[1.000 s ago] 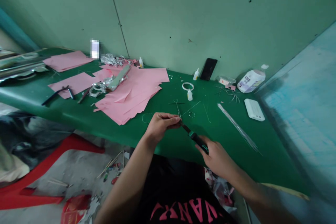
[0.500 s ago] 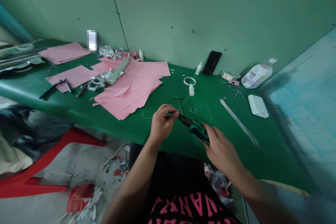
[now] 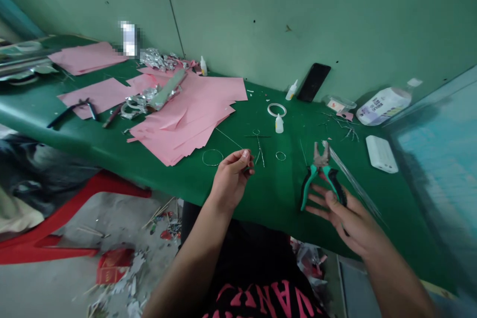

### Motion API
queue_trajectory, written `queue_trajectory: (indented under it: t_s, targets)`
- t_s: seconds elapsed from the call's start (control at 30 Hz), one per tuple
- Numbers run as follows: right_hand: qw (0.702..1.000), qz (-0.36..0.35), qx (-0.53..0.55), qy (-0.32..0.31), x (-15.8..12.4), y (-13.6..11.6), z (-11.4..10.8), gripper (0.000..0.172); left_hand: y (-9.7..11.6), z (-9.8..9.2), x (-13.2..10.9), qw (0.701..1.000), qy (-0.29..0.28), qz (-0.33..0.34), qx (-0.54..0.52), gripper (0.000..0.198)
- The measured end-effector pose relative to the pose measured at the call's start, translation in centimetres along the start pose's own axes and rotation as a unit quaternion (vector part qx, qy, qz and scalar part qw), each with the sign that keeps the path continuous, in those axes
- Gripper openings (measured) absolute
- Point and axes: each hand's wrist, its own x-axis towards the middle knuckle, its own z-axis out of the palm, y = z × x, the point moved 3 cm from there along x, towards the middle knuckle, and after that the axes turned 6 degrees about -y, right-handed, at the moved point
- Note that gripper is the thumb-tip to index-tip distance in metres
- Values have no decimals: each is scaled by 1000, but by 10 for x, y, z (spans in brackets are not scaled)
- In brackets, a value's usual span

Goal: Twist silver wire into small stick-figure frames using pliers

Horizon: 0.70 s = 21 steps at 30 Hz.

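Observation:
My left hand [image 3: 233,174] is closed in a pinch on a thin wire [image 3: 229,138], which sticks out up and to the left. In my right hand [image 3: 345,213] are green and black pliers [image 3: 321,169]. Their jaws and handles are spread apart; one handle lies by the thumb, with the fingers loosely stretched beneath. A small twisted wire figure [image 3: 260,146] with a round loop on top lies just beyond my left hand. One wire ring [image 3: 280,156] is to its right, and a larger wire ring [image 3: 212,157] is left of my hand.
Straight wires [image 3: 350,179] lie beside the pliers. Pink sheets [image 3: 186,124] spread across the left, with dark-handled pliers [image 3: 80,107] beyond. Glue bottles [image 3: 279,124], a phone [image 3: 314,82], a white power bank [image 3: 381,154] and a plastic bottle [image 3: 383,106] stand or lie towards the wall.
My right hand has moved right with the pliers, away from my left hand, and its grip has loosened as the pliers spread. The wire in my left hand now shows.

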Motion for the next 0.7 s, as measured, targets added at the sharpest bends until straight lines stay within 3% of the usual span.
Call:
queue_trajectory:
  t_s: [0.13, 0.3, 0.43, 0.6, 0.7]
  targets:
    - [1000, -11, 12, 3, 2, 0, -7, 52, -1, 3, 5, 998, 10, 41, 49, 13]
    - [998, 13, 24, -58, -5, 4, 23, 55, -3, 9, 9, 984, 9, 126, 129, 9]
    - [995, 52, -51, -63, -2, 3, 31, 59, -4, 7, 9, 980, 16, 128, 151, 7]
    - [966, 51, -251, 40, 16, 0, -5, 61, -5, -2, 6, 985, 50, 94, 137, 16]
    - [892, -31, -436, 115, 31, -1, -33, 51, -5, -1, 5, 986, 57, 72, 136, 21]
